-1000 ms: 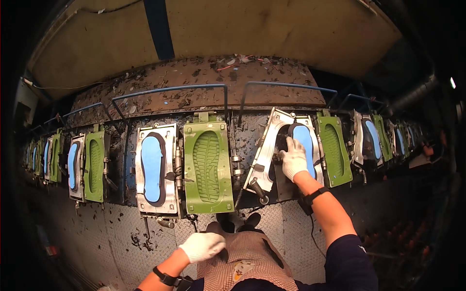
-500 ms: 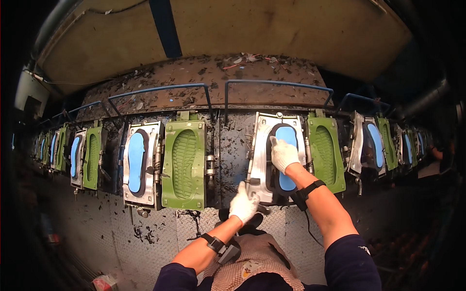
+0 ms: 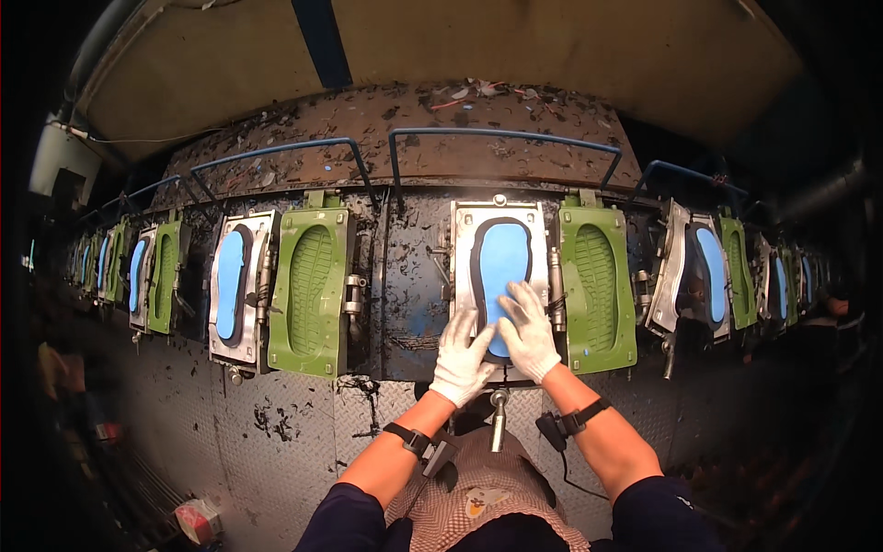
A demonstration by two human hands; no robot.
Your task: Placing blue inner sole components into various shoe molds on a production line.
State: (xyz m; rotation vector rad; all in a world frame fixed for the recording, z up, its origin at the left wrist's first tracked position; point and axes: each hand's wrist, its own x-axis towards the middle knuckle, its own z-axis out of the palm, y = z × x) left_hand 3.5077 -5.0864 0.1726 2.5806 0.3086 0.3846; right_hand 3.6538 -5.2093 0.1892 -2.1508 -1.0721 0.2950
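In front of me lies a blue insole-shaped piece (image 3: 503, 258) with a black rim, set in a silver metal mould half (image 3: 463, 248). My right hand (image 3: 528, 336), in a white glove, rests on its lower part with the fingers spread. At the mould's lower left edge, beside the blue piece, is my gloved left hand (image 3: 463, 357), its fingers also stretched out. Neither hand grips anything visible. The hands hide the mould's lower end. Hinged on the right is a green mould half (image 3: 596, 290) with a tread-patterned hollow. A metal handle (image 3: 498, 423) points toward me.
More silver and green moulds stand in a row to both sides, including a green half (image 3: 311, 290) on the left. Blue rails (image 3: 506, 134) run behind them. Dark scraps litter the brown board (image 3: 386, 115) behind and the patterned metal floor (image 3: 267, 442).
My right hand has come down from the upper part of the blue piece to its lower part. My left hand has opened at the mould's lower left. The silver mould half now lies flatter.
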